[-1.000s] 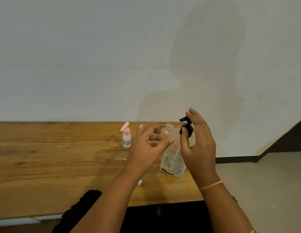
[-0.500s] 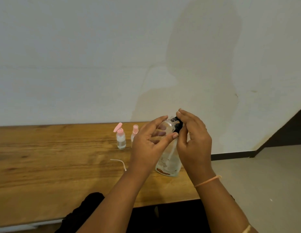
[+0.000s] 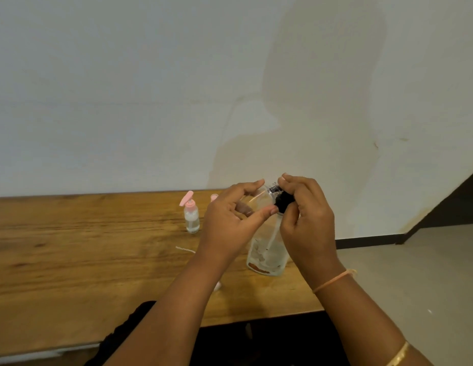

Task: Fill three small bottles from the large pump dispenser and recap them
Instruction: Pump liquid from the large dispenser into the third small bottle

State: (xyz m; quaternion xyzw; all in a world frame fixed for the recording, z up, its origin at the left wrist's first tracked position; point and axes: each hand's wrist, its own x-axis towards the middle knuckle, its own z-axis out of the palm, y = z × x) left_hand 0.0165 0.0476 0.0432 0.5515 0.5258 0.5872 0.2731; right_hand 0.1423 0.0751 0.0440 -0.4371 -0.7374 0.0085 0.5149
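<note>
Here we go: two bare forearms running up to the left hand (image 3: 230, 220) and the right hand (image 3: 306, 223). Just behind the grip, on the right wrist, we spot a thin peach-orange thread band (image 3: 333, 280) with a small tail sticking out on its outer side. Farther back from the grip on that same arm, right at the bottom edge, we catch a flat gold bangle (image 3: 397, 356). At the grip itself, the nails (image 3: 273, 211) look short and pale. Well back from the grip, beneath the left forearm, we see black clothing (image 3: 119, 331).
</note>
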